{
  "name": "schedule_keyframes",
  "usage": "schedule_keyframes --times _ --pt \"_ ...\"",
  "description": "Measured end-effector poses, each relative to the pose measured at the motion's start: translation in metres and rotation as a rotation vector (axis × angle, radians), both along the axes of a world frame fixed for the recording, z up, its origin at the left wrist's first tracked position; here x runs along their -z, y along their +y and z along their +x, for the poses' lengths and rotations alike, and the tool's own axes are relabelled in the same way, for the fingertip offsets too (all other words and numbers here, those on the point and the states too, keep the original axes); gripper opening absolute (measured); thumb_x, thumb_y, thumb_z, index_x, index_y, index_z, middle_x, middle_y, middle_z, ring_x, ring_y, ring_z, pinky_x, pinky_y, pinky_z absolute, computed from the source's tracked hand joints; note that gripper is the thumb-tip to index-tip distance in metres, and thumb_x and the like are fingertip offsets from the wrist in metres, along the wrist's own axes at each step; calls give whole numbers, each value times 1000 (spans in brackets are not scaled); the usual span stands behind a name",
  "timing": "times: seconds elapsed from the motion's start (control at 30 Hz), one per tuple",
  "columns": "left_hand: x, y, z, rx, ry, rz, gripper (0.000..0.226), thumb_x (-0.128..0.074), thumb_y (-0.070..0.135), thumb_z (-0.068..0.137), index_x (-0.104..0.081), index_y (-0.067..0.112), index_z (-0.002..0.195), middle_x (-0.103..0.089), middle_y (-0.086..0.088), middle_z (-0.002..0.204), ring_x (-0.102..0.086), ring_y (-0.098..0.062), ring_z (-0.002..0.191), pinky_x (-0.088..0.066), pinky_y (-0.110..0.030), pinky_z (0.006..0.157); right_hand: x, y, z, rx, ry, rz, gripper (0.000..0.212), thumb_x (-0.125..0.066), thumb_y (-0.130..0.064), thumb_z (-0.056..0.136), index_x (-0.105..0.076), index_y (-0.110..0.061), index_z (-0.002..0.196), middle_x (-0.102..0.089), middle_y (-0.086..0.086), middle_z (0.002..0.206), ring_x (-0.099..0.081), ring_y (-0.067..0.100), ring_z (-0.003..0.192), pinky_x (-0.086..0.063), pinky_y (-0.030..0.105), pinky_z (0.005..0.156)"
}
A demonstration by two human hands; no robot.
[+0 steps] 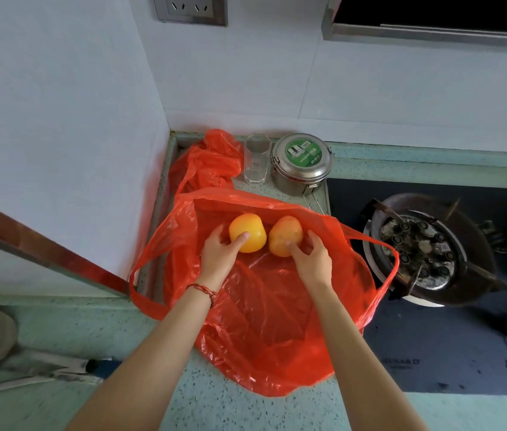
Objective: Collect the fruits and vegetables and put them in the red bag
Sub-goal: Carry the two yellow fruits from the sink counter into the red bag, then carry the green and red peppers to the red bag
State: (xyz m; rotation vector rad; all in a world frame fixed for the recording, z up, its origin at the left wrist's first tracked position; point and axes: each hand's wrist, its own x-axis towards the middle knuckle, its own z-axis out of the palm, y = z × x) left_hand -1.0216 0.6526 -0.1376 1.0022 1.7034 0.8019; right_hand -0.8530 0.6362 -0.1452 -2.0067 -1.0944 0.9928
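Red bag (277,321): spread wide open on the speckled counter (208,409), mouth gaping, one handle looped out toward the wall side and the other toward the gas burner (423,244).
Left hand (219,253): reaching into the red bag, fingers wrapped around the yellow fruit (247,232), thumb pressed on its front. A red string bracelet (204,290) sits on that wrist.
Right hand (311,259): also inside the red bag, fingers curled around the orange-yellow fruit (285,239), thumb on its near face.
The two fruits: side by side within the mouth of the red bag, just beside each other; whether they touch the plastic below, I cannot tell.
Second red bag (208,161): crumpled in the corner behind the red bag, against the wall.
Clear plastic cup (256,160): upright, behind the red bag, just beside the crumpled one.
Steel lunch tin (302,163): green label on its lid, behind the red bag, right next to the cup.
Gas burner: beside the red bag, on the dark stove top.
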Motion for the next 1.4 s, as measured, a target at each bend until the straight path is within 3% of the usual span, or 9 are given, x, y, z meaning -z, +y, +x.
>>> schedule_keyframes --times 0.1,0.3,0.53,0.67,0.83,0.93,1.13,1.23,1.4 --pt "1 -11 -2 23 76 36 60 -67 28 81 -45 6 131 -53 -14 131 -51 -28 121 -41 -33 97 -5 -15 -1 14 10 16 65 -63 -35 84 -38 -11 138 -53 7 133 -52 20 117 -36 24 90" --pt "-4 -41 -3 225 314 296 49 -64 24 83 -51 3 125 -53 -18 127 -47 -29 120 -34 -28 99 -15 -51 2 31 -17 98 57 -56 -41 87 -41 -15 136 -49 4 137 -50 17 120 -41 30 97" --pt "-8 -72 16 572 601 488 62 -42 48 81 -54 3 122 -58 -21 122 -52 -38 115 -44 -45 96 -25 -104 19 -162 -527 171 54 -48 -39 92 -38 -13 138 -39 8 145 -30 24 136 -32 40 106" --pt "-12 -89 34 747 721 532 60 -43 47 83 -54 4 123 -58 -19 126 -52 -38 119 -44 -49 96 -26 -136 40 -133 -677 149 53 -49 -38 92 -41 -10 135 -42 14 143 -32 29 136 -30 46 107" --pt "-17 -111 67 931 757 606 59 -44 45 86 -49 6 129 -52 -18 134 -45 -37 127 -40 -52 102 -24 -185 75 -1 -753 84 51 -59 -33 86 -50 -6 129 -51 18 135 -42 35 129 -35 49 104" --pt "-21 -129 95 1044 772 636 63 -34 49 84 -51 6 127 -56 -19 129 -49 -37 123 -43 -51 99 -23 -221 99 92 -784 51 52 -61 -33 85 -51 -6 128 -51 18 135 -43 34 129 -36 48 104" --pt "-28 -182 165 1266 775 705 58 -39 45 79 -60 4 115 -65 -19 116 -61 -36 108 -52 -48 86 -29 -307 139 252 -762 -17 54 -53 -36 90 -43 -8 135 -43 16 143 -36 33 134 -28 44 109" --pt "-31 -214 199 1362 750 767 59 -40 44 78 -60 3 115 -65 -19 114 -62 -37 106 -53 -48 83 -28 -353 156 357 -778 -53 51 -58 -35 87 -51 -5 127 -52 20 133 -47 37 126 -38 48 102" --pt "-35 -275 252 1530 717 866 60 -39 45 78 -61 3 114 -66 -20 113 -63 -35 106 -52 -46 84 -30 -435 177 560 -774 -95 54 -43 -44 82 -59 -5 116 -63 19 118 -58 37 111 -48 47 89"
